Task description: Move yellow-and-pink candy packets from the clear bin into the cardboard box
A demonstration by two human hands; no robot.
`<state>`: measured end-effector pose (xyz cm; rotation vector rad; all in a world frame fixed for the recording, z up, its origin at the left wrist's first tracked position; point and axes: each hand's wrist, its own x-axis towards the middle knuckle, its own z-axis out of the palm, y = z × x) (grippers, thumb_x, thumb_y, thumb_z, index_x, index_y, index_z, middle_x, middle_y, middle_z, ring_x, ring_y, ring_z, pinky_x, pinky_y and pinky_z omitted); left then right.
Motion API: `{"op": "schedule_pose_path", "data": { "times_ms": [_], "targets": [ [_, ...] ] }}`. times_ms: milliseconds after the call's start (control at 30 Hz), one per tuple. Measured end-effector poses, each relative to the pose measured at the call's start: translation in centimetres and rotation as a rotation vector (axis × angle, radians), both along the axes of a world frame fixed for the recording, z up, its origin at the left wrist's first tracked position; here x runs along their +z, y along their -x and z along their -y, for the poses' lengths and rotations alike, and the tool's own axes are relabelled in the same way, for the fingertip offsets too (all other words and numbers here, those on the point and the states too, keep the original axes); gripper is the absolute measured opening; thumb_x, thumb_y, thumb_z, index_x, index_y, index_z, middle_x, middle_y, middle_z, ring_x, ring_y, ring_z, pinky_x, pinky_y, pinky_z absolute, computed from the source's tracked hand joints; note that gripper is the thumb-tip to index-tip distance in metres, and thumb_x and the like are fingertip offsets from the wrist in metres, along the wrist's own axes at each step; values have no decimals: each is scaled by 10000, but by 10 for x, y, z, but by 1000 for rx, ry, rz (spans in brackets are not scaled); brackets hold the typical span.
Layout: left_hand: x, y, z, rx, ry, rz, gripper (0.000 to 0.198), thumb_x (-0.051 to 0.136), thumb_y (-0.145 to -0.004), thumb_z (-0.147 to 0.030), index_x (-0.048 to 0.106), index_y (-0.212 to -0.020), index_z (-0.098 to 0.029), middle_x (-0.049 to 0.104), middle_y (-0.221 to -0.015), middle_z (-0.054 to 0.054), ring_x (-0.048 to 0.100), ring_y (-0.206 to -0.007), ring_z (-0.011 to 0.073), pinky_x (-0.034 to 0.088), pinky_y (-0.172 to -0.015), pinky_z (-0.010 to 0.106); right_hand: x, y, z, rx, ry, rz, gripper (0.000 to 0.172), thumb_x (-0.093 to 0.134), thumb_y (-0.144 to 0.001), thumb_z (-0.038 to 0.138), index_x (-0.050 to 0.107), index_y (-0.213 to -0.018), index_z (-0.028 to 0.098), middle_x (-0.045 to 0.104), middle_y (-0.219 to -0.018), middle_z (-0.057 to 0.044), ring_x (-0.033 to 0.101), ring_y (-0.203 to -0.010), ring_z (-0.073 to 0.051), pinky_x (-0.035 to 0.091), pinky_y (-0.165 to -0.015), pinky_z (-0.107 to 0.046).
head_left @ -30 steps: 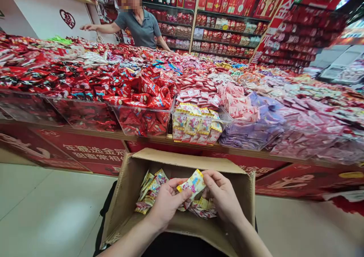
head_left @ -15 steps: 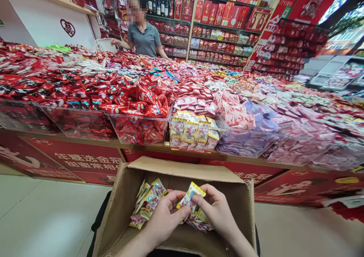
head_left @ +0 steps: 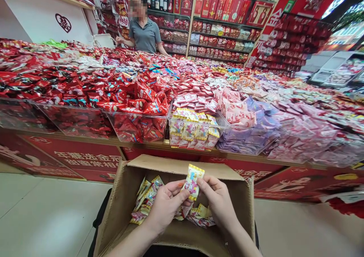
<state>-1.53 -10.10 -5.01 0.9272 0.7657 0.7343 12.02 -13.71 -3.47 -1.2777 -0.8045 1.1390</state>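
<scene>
Between my two hands is a small candy packet [head_left: 192, 181], white with yellow ends and a pink cartoon print, held nearly upright above an open cardboard box [head_left: 241, 207]. My left hand [head_left: 170, 204] pinches its lower left side with thumb and fingers. My right hand [head_left: 214, 194] grips its right edge, thumb in front. Down in the box, a pile of similar packets [head_left: 148, 200] lies at the left, and more packets [head_left: 200, 215] lie beneath my hands, partly hidden by them.
Just beyond the box, a clear bin [head_left: 195, 130] of yellow-and-white packets stands on the counter edge. Bins of red packets [head_left: 136, 124] are to its left, purple and pink packets [head_left: 250, 135] to its right. A person [head_left: 145, 33] stands behind the counter before stocked shelves.
The packet has been raised and turned from slanted to nearly upright, its printed front now showing. Both hands have risen slightly with it.
</scene>
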Motion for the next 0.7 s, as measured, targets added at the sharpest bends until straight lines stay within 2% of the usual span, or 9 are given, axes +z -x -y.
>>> {"op": "schedule_pose_path", "data": {
  "times_ms": [167, 300, 400, 500, 600, 700],
  "targets": [
    [1, -1, 2, 59, 5, 22, 311, 647, -661, -255, 599, -936, -120, 678, -760, 46, 567, -566, 88, 476, -566, 198, 0, 2, 1, 92, -53, 71, 207, 593, -683, 341, 577, -759, 149, 598, -677, -23, 531, -636, -133, 430, -610, -249],
    [-4, 2, 3, 30, -10, -1, 305, 656, -647, -269, 594, -909, -126, 671, -736, 37, 571, -571, 97, 476, -576, 211, 0, 5, 5, 158, -94, 229, 184, 542, -730, 324, 580, -809, 162, 628, -795, -53, 562, -737, -168, 444, -689, -276],
    [-8, 5, 0, 5, -68, -9, 303, 625, -672, -300, 562, -925, -145, 659, -727, 30, 577, -614, 116, 471, -602, 230, 3, 9, 8, 145, -149, 334, 178, 512, -755, 305, 570, -858, 173, 624, -842, -57, 566, -784, -170, 442, -718, -264],
    [-16, 10, -4, -51, -174, -107, 245, 563, -716, -328, 541, -892, -160, 635, -681, 12, 564, -639, 119, 449, -613, 221, 9, 10, 9, 59, -207, 351, 174, 482, -773, 311, 550, -867, 182, 615, -777, -43, 569, -709, -149, 449, -651, -232],
    [-38, 20, -8, -201, -291, -353, 197, 515, -725, -305, 553, -853, -161, 619, -680, 7, 548, -644, 126, 432, -607, 218, 20, 3, 4, 12, -216, 344, 177, 468, -782, 321, 534, -873, 184, 575, -659, -10, 532, -568, -110, 436, -550, -201],
    [-75, 35, -10, -375, -410, -647, 190, 496, -687, -242, 584, -837, -167, 628, -740, 11, 551, -706, 147, 416, -641, 218, 35, -11, -7, -15, -204, 359, 212, 489, -773, 319, 517, -934, 183, 544, -614, 11, 505, -533, -94, 428, -526, -191]
  ]
}}
